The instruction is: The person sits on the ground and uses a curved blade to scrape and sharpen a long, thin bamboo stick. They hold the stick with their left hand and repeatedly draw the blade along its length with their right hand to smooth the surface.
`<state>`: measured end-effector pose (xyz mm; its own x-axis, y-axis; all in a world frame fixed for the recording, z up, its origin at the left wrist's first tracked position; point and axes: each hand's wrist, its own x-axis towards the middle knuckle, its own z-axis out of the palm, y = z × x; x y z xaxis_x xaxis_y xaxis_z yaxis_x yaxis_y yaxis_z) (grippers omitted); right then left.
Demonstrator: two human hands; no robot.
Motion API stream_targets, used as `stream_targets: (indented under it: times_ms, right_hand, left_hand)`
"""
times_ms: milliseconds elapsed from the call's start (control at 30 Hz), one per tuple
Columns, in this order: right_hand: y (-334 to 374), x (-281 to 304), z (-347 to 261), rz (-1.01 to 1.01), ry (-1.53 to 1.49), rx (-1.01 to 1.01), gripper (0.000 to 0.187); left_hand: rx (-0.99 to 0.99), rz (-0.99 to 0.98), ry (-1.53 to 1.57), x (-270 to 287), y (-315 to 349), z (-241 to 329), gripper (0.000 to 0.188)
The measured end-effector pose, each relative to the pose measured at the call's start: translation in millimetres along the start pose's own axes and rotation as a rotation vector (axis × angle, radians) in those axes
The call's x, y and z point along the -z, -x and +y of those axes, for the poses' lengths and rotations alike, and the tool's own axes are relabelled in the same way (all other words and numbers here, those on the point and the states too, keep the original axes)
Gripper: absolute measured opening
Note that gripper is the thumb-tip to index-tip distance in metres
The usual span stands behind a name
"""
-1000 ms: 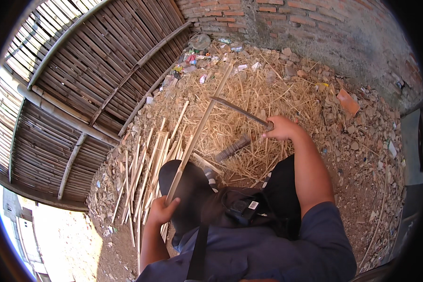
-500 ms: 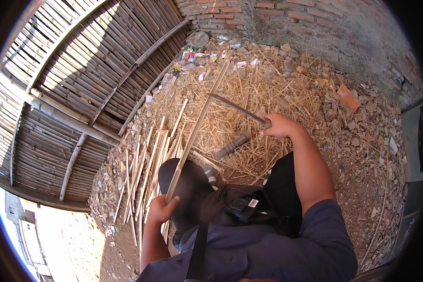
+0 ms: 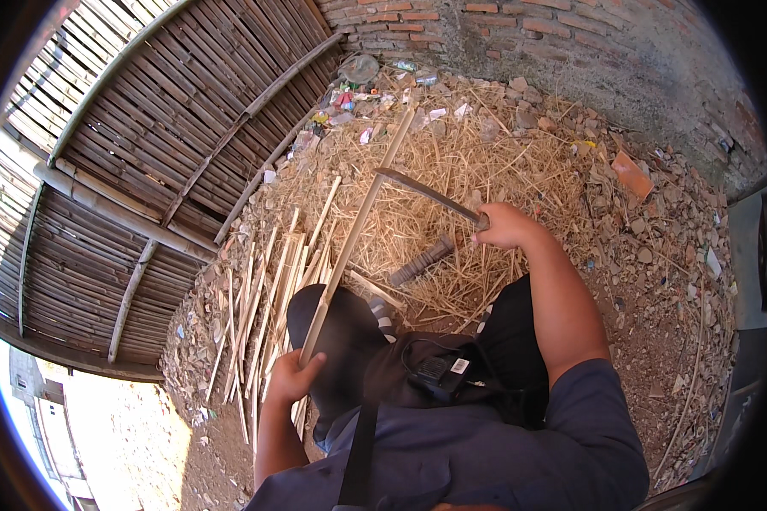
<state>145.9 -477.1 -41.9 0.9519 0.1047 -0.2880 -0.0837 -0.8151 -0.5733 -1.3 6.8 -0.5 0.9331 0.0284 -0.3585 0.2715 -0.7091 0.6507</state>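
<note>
My left hand (image 3: 292, 377) is closed round the near end of a long, pale bamboo strip (image 3: 350, 241), which slants up and away past my left knee. In my right hand (image 3: 504, 226) is the handle of a machete (image 3: 435, 198) with a dark blade. The blade points left, and its tip meets or overlaps the strip above its middle; whether it cuts in cannot be made out. A short, ridged wooden block (image 3: 422, 261) lies on the shavings between my feet and the blade. Several split bamboo strips (image 3: 268, 294) lie in a loose pile beside my left leg.
Straw-like bamboo shavings (image 3: 477, 162) cover the ground ahead. Beyond them are rubble and scattered litter (image 3: 349, 100) by a brick wall (image 3: 537, 51). A bamboo-slat wall (image 3: 153, 145) stands at the left. A black device (image 3: 439, 376) with a cable rests on my lap.
Almost nothing differs. Both hands, the strip and the machete keep nearly the same places, with the blade tip shifted only very slightly.
</note>
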Motion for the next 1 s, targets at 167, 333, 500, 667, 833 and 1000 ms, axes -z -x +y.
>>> stream_targets:
  times_ms: [167, 333, 500, 667, 833, 1000]
  right_hand:
    - [-2, -4, 2, 0.031, -0.044, 0.024, 0.048]
    - [-1, -2, -1, 0.009, -0.025, 0.015, 0.045]
    - [-1, 0, -4, -0.004, -0.041, -0.008, 0.042]
    - [-3, -6, 2, 0.039, -0.031, 0.028, 0.047]
    - [-3, -4, 0, 0.015, -0.014, 0.013, 0.066]
    - [0, 0, -6, -0.030, -0.031, 0.010, 0.064]
  left_hand:
    - [0.001, -0.003, 0.013, 0, -3, -7, 0.041]
    - [0.005, -0.016, 0.038, 0, -3, -4, 0.040]
    - [0.012, -0.019, 0.033, 1, -1, -2, 0.038]
    - [-0.006, -0.022, 0.038, 0, -2, -1, 0.035]
    - [-0.018, -0.031, 0.073, -1, -5, -9, 0.033]
    - [-0.020, -0.042, 0.112, 0, -9, -18, 0.031]
